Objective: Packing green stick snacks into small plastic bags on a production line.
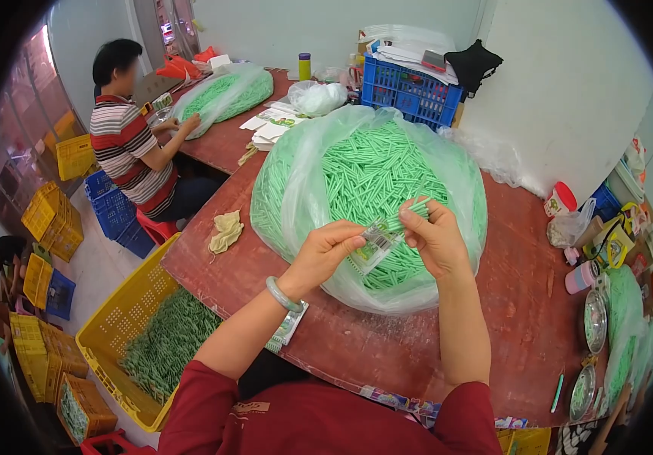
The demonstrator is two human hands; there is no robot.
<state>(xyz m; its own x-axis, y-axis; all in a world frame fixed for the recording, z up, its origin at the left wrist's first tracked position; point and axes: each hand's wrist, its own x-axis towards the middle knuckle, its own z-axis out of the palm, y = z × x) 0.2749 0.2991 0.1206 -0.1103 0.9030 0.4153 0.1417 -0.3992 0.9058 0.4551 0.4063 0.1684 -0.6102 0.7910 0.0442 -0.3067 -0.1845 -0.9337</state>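
Observation:
Between finger and thumb, my left hand [335, 244] grips the edge of a small printed plastic packet [376, 249]. My right hand [431, 230] holds several thin green sticks [416, 209] at the packet's upper right end; whether their tips are inside it I cannot tell. Both hands are above a large clear plastic bag [306, 187], open at the top and full of loose green sticks [377, 165]. More printed packets [289, 327] lie at the table's near edge, partly under my left forearm.
The red table [508, 296] bears a cloth glove [225, 231], flat white packaging [272, 124] and a blue crate [409, 94]. Left of it stands a yellow crate [127, 301] holding many green pieces. A co-worker [127, 131] sits at another bag of sticks [229, 94]. Metal bowls [595, 321] stand at the right.

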